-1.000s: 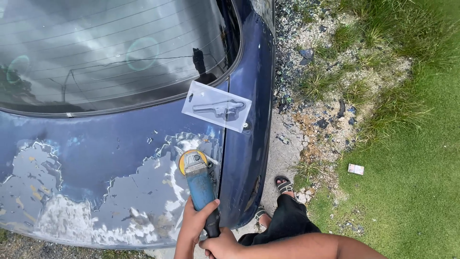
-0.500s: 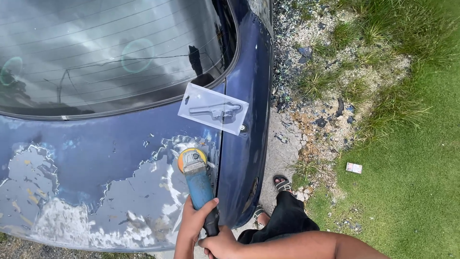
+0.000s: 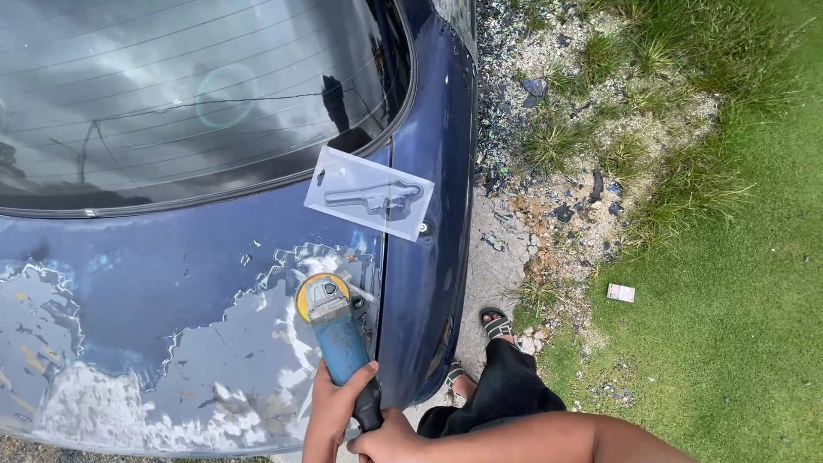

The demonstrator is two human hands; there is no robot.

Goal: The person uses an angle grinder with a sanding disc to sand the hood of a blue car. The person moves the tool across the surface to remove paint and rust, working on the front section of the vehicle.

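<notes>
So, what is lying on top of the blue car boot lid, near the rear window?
A clear plastic blister pack lies flat there, with a grey tool part visible inside. The paint under it is covered. Lower down, both hands hold a blue angle grinder on the bare metal.

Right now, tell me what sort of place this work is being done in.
Probably outdoors, beside a yard or roadside verge rather than a workshop. The dark blue car with peeling paint stands next to rough gravel and mown grass, and its rear window reflects clouds and overhead wires.
</notes>
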